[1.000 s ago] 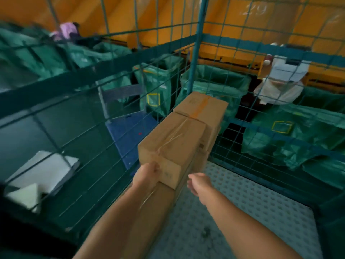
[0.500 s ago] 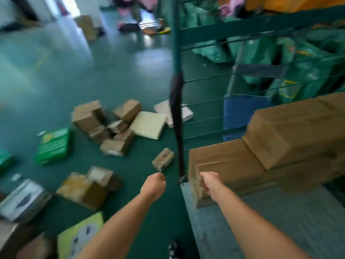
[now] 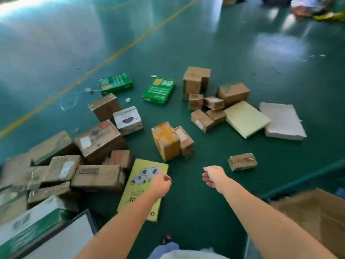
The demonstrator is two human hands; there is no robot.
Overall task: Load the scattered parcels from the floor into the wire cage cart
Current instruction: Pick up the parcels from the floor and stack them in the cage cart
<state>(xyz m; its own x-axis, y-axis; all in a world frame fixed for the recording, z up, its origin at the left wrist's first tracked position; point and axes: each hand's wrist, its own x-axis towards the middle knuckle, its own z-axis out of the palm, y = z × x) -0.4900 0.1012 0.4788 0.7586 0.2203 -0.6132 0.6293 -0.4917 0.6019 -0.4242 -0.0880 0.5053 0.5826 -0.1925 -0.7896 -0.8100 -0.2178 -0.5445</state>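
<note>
Several cardboard parcels lie scattered on the green floor. A yellow flat parcel (image 3: 143, 187) with a cartoon print lies under my left hand (image 3: 161, 184), which hangs above it with loosely curled fingers and holds nothing. My right hand (image 3: 213, 176) is also empty with relaxed fingers, above bare floor. A yellow-taped box (image 3: 165, 141) stands just ahead of both hands, and a small brown box (image 3: 242, 161) lies to the right of my right hand. The wire cage cart's green frame (image 3: 306, 177) and a carton inside it (image 3: 315, 215) show at the lower right.
Two green boxes (image 3: 158, 91) lie further out, with a cluster of brown boxes (image 3: 214, 101) and two flat pale parcels (image 3: 246, 118) to the right. A heap of cartons (image 3: 61, 171) fills the left side. A white cord (image 3: 69, 101) lies near the yellow floor line.
My view has swung from inside the cage cart to the floor on its left. Both hands have left the stacked cartons in the cart and now hang empty over the scattered parcels.
</note>
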